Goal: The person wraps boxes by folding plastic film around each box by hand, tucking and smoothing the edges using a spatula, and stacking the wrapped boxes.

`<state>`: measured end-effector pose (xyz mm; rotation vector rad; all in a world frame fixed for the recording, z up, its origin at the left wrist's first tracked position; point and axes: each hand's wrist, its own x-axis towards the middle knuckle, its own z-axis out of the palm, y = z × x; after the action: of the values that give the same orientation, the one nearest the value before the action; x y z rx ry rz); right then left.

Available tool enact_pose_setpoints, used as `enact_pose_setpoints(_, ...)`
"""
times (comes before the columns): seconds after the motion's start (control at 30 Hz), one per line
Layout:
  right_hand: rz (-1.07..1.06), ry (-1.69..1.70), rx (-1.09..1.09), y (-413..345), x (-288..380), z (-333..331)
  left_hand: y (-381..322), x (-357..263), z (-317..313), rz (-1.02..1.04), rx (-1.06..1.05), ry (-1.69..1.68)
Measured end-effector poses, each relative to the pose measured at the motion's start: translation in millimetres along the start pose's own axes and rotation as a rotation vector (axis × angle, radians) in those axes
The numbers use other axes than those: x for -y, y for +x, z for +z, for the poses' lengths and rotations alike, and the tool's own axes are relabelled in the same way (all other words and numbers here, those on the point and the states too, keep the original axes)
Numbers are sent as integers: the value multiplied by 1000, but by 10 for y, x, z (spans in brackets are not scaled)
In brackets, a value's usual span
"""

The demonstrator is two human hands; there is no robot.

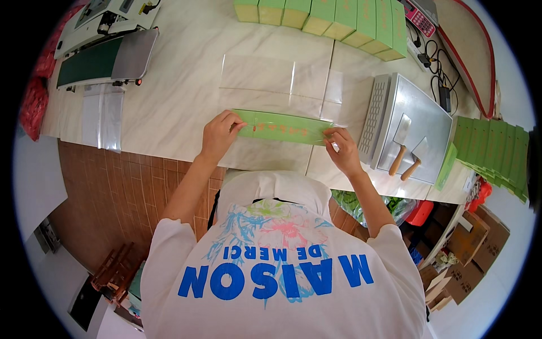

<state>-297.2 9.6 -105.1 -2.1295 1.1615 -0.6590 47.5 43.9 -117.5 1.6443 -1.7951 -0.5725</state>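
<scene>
A long green box [281,127] with orange writing lies crosswise on the marble-look table in front of me, with clear film around or over it. At its left end my left hand [223,130] pinches the film or box edge between thumb and fingers. My right hand [341,147] pinches at the opposite end, thumb and fingertips together. Just beyond the box, clear plastic film [258,78] is spread flat, its creases shining. Whether that film joins the piece at the box, I cannot tell.
Green boxes [355,21] stand in a row at the far edge. To the right, two wooden-handled spatulas [398,159] lie on a metal-topped appliance [417,123], near cables [442,80] and stacked green boxes [491,144]. A machine [106,55] and clear plastic bags [101,114] are on the left.
</scene>
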Motion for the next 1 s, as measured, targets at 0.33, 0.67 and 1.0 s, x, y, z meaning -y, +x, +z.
enact_pose_setpoints(0.33,73,-4,-73,-63,-32,49,-3,-93,36,-101,-20,0)
enact_pose_setpoints(0.67,425,-249,-442,-185,-203,-233,-17,-89,31,-154,-39,-54)
enact_pose_setpoints(1.0,-90,-248,33,206,869,1063,-3,-80,67,-139,-35,-100)
